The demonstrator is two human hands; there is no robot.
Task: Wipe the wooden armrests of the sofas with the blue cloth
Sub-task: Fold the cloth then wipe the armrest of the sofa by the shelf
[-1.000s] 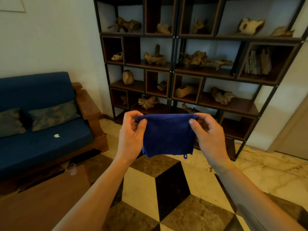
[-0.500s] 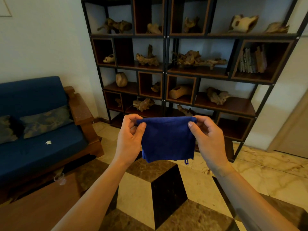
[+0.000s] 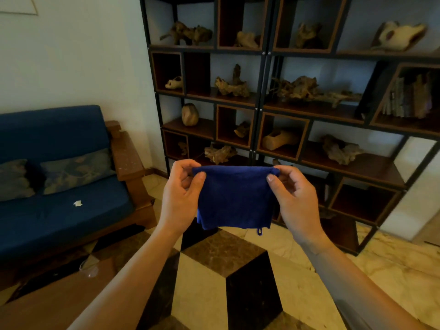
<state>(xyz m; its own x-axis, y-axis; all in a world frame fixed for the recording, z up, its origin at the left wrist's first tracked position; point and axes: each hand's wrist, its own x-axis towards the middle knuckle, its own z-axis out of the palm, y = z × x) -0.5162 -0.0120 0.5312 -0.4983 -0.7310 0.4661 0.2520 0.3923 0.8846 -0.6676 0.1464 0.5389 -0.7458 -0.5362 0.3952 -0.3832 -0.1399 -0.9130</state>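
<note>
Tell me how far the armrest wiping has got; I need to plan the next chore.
Done: nothing wiped that shows. In hand: the left hand and right hand pinch the top corners of the blue cloth, held up in the air. Left: the wooden armrest of the blue sofa lies off to the left, untouched; any other sofas are out of view.

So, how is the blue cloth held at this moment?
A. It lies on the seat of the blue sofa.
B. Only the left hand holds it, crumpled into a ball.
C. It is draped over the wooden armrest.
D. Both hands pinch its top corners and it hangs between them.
D: the left hand and the right hand each pinch a top corner of the blue cloth, which hangs flat between them, away from the brown wooden armrest.
</note>
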